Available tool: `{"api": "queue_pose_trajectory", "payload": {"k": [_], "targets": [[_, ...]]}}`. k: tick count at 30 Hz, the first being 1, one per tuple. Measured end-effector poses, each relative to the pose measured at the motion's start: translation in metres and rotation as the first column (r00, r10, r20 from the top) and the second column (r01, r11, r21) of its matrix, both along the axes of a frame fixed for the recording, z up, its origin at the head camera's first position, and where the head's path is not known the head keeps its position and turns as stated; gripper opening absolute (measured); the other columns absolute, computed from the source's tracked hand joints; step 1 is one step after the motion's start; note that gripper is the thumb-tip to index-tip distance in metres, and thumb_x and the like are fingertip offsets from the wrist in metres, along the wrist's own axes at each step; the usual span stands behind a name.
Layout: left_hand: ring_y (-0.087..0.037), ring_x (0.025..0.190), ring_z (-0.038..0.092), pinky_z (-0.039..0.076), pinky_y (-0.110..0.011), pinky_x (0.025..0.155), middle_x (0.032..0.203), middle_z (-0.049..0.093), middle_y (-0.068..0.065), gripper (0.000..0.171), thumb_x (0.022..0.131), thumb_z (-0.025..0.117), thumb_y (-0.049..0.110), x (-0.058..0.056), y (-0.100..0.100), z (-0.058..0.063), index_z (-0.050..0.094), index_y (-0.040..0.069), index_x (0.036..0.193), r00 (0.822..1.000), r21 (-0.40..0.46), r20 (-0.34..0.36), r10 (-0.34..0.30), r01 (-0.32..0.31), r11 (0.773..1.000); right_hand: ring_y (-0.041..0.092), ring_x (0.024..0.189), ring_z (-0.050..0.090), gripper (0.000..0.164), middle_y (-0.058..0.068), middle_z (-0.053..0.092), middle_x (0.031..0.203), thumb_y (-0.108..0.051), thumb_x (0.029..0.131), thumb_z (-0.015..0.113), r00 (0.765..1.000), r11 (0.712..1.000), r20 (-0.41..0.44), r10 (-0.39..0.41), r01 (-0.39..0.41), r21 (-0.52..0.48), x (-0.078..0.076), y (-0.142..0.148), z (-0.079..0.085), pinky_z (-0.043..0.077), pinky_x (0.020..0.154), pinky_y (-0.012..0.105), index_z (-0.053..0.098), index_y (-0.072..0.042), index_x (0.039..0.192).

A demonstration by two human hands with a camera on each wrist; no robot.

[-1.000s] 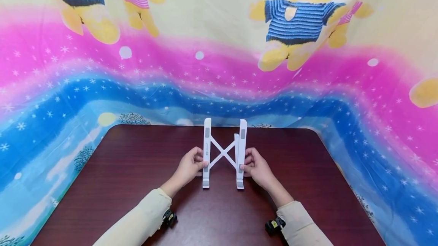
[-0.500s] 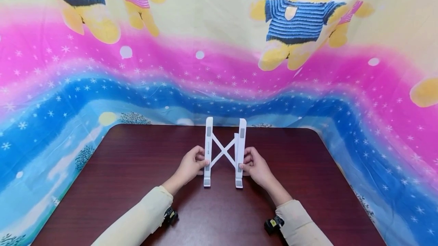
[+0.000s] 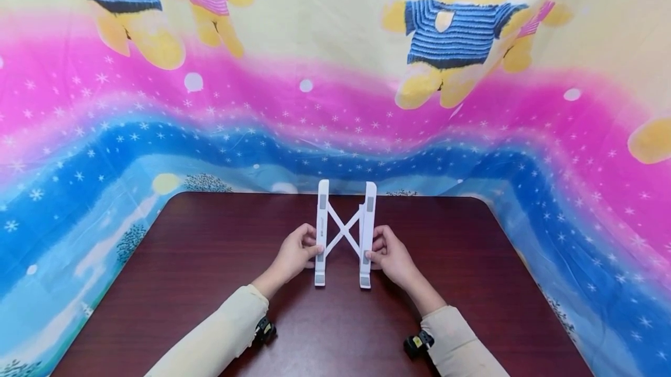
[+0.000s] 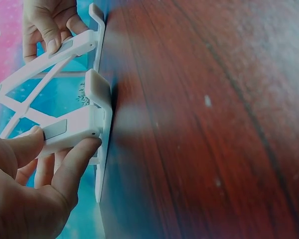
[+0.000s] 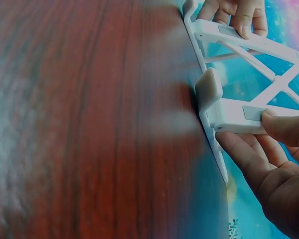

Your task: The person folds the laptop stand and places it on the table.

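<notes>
A white folding laptop stand with grey pads and an X-shaped brace stands on the table in the head view. My left hand grips its left arm, thumb on top by the lower grey pad and fingers on the outer side. On the other side, my right hand pinches the right arm the same way. Both wrist views show the stand's bent front lips close up, with the left hand and the right hand each near a front hinge. The fingertips under the arms are partly hidden.
The dark red-brown wooden table extends around the stand. Behind and beside it hangs a colourful cloth printed with bears and snowflakes. Each sleeve cuff carries a small black wrist camera.
The two arms of the stand have come a little closer together, and the X brace has narrowed. My left hand has shifted slightly right; the right hand has moved slightly left.
</notes>
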State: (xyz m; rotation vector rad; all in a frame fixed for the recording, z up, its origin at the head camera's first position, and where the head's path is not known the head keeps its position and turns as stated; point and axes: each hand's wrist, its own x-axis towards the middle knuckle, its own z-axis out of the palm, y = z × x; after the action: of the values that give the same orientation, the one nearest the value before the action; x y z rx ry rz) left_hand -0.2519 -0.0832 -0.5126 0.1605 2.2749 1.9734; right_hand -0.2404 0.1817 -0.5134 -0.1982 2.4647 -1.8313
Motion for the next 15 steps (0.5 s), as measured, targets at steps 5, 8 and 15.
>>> {"api": "queue_pose_trajectory", "payload": {"k": [5,8,15], "targets": [[-0.022,0.08,0.068,0.063,-0.047,0.063,0.094,0.062,-0.014,0.022,0.091,0.07,-0.006,0.0002,0.0021,-0.0008,0.059,0.004,0.108,1.0,0.007,-0.003,-0.001,0.001,1.0,0.027,0.075,0.07,0.039,0.016,0.064,0.09,0.01,0.091,0.069,1.0,1.0,0.001,-0.002,0.002,-0.002,-0.0003,-0.0002,-0.0014,0.064,0.068,0.046,0.051,-0.011,0.119],[-0.022,0.079,0.068,0.063,-0.048,0.063,0.093,0.061,-0.013,0.022,0.091,0.071,-0.006,-0.0002,0.0029,-0.0015,0.059,0.004,0.108,1.0,0.005,-0.007,0.001,-0.001,1.0,0.027,0.075,0.07,0.039,0.016,0.064,0.091,0.01,0.091,0.069,1.0,1.0,0.001,-0.001,0.001,-0.005,-0.0001,-0.0008,-0.001,0.064,0.068,0.046,0.05,-0.01,0.119],[-0.024,0.08,0.069,0.063,-0.048,0.063,0.093,0.061,-0.013,0.023,0.091,0.072,-0.005,-0.0011,0.004,-0.0014,0.059,0.004,0.108,1.0,0.005,-0.009,0.002,-0.002,1.0,0.027,0.075,0.07,0.039,0.016,0.063,0.09,0.01,0.091,0.069,1.0,1.0,-0.016,0.008,-0.008,-0.001,-0.0001,-0.0026,-0.0008,0.064,0.067,0.046,0.05,-0.01,0.119]]}}
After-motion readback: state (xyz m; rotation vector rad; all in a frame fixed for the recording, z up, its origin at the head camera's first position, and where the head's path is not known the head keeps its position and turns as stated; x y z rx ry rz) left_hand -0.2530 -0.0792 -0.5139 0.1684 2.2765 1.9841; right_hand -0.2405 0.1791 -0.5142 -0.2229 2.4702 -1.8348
